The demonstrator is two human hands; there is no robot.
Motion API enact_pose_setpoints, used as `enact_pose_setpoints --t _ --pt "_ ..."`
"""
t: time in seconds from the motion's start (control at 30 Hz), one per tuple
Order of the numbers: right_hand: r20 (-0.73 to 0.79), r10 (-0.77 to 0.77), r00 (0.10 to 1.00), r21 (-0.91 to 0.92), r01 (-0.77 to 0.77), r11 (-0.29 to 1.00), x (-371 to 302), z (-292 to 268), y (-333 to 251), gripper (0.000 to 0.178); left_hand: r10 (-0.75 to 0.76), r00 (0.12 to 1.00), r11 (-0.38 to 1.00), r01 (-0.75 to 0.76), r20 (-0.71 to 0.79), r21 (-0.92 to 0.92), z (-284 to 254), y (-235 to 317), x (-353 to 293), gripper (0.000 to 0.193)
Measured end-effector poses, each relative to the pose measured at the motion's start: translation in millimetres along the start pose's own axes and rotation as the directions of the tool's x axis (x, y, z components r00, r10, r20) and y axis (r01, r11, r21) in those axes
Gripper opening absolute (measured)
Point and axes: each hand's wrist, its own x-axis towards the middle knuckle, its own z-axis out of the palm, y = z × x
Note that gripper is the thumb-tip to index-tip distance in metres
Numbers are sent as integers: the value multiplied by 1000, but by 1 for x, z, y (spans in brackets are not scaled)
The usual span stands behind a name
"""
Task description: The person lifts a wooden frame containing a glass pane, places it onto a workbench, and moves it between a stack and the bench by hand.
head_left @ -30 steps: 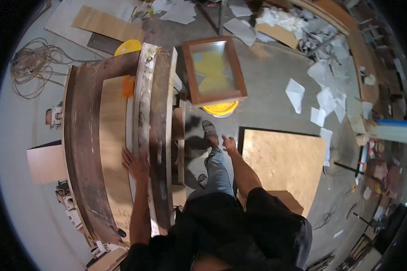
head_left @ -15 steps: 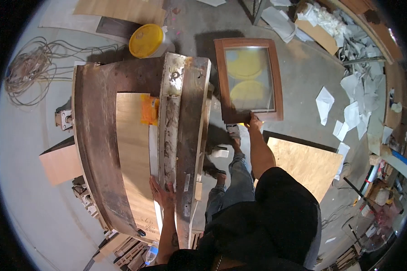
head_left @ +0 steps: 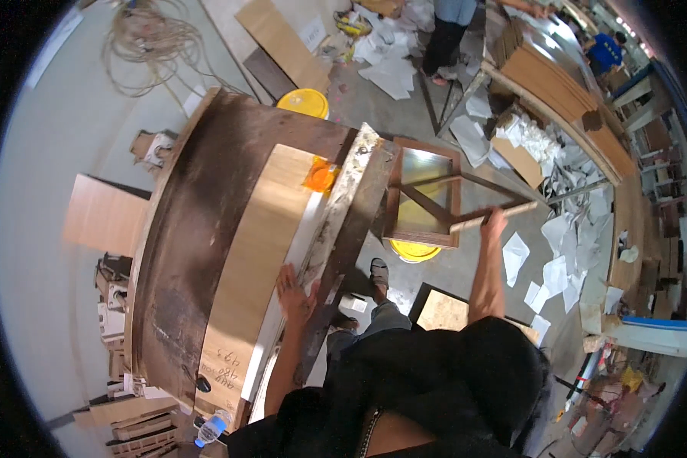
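My right hand (head_left: pixel 495 220) is closed around the near bar of a brown wooden frame (head_left: pixel 469 224), held tilted with an open middle. Behind and below it, a second wooden frame with a glass pane (head_left: pixel 420 162) lies on a yellow-lidded bucket (head_left: pixel 414 251). On the machine bench to the left, my left hand (head_left: pixel 294 296) rests with its fingers spread by a white strip (head_left: pixel 271 324). That strip runs along a light wooden board (head_left: pixel 256 229), which has an orange patch (head_left: pixel 320 175) at its far end.
The rusty bench top (head_left: pixel 198 206) fills the left side, with a metal rail (head_left: pixel 343 195) along it. Another yellow-lidded bucket (head_left: pixel 304 101) stands behind. White sheets (head_left: pixel 561 275) litter the floor at right, near a rack of boards (head_left: pixel 549 80). A person (head_left: pixel 450 38) stands at the back.
My right hand has moved right, lifting a wooden frame off the glass-paned one. My left hand stays on the bench. The view has turned, bringing other people in at the back.
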Motion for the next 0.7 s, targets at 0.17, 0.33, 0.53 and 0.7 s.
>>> enact_pose_setpoints --t 0.17,0.33,0.53,0.7 --pt "38 58 998 -283 -45 958 -19 35 -232 17 -91 980 825 -25 -177 -565 -6 -22 -23 76" --pt "372 11 928 -354 131 926 -151 15 -495 35 -171 939 548 -161 -298 -821 -14 -40 -25 50" --pt "647 -150 748 -15 209 978 -252 35 -642 43 -67 987 7 149 149 -989 -107 -8 14 59" --pt "882 33 469 -52 28 998 -241 119 -584 48 -83 932 -476 275 354 -835 -218 -63 -43 63"
